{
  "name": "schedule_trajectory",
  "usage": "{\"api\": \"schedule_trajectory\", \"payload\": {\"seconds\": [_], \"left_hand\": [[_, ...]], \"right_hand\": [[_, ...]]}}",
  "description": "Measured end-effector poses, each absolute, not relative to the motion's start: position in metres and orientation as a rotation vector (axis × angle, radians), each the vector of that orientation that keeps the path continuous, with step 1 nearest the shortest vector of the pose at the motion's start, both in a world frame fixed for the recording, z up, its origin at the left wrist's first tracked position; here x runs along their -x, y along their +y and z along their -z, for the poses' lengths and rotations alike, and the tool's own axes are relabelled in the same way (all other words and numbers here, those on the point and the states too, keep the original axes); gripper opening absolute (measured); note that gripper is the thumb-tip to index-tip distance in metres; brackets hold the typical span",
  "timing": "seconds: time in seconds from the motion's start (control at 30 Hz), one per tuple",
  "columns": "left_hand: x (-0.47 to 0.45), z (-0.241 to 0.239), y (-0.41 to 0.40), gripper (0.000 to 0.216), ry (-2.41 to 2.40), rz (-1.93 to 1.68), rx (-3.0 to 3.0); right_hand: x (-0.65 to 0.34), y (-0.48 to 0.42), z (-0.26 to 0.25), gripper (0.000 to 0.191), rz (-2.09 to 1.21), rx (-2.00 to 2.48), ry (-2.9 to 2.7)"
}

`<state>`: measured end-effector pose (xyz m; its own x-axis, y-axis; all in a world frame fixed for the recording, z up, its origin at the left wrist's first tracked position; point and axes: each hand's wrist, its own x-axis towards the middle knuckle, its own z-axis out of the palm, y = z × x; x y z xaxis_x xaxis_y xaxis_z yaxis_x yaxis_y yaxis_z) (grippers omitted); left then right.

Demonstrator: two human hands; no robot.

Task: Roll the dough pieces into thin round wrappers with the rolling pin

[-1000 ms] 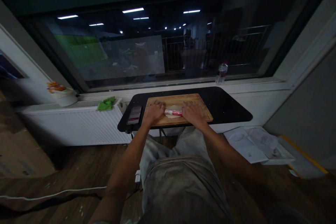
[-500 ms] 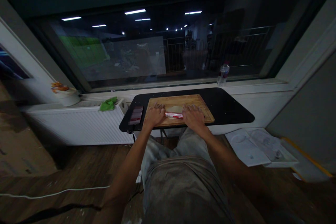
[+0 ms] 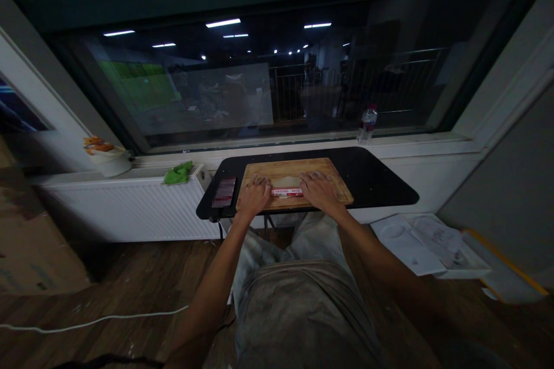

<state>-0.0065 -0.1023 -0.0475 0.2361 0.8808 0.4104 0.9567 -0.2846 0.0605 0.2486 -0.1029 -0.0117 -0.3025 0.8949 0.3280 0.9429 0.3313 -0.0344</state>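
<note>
A wooden cutting board lies on a small black table. On it is a flat, pale piece of dough, partly covered by a rolling pin with a red and white printed wrapper. My left hand is over the pin's left end, and my right hand is over its right end. Both hands press down with the palms, fingers pointing away from me. The pin's two ends are hidden beneath the hands. Only its printed middle shows, lying across the near part of the dough.
A phone rests on the black table, left of the board. A plastic bottle stands on the windowsill. A green cloth and a white bowl sit over the radiator. White packaging lies on the floor at right.
The pin appears turned slightly, with more of its printed lettering showing. Both hands stay on its ends in nearly the same place; the view has shifted a little.
</note>
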Motion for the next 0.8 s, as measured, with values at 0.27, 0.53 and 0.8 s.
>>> {"api": "schedule_trajectory", "payload": {"seconds": [0.27,0.53,0.8], "left_hand": [[0.004,0.056,-0.111,0.048,-1.760,0.673,2.234],[-0.003,0.060,-0.125,0.046,-1.757,0.722,2.183],[-0.007,0.055,-0.125,0.048,-1.837,0.689,2.197]], "right_hand": [[-0.249,-0.084,0.015,0.055,0.218,1.699,-2.319],[-0.249,-0.053,0.014,0.055,0.128,1.659,-2.414],[-0.244,-0.033,0.003,0.054,0.042,1.583,-2.456]]}}
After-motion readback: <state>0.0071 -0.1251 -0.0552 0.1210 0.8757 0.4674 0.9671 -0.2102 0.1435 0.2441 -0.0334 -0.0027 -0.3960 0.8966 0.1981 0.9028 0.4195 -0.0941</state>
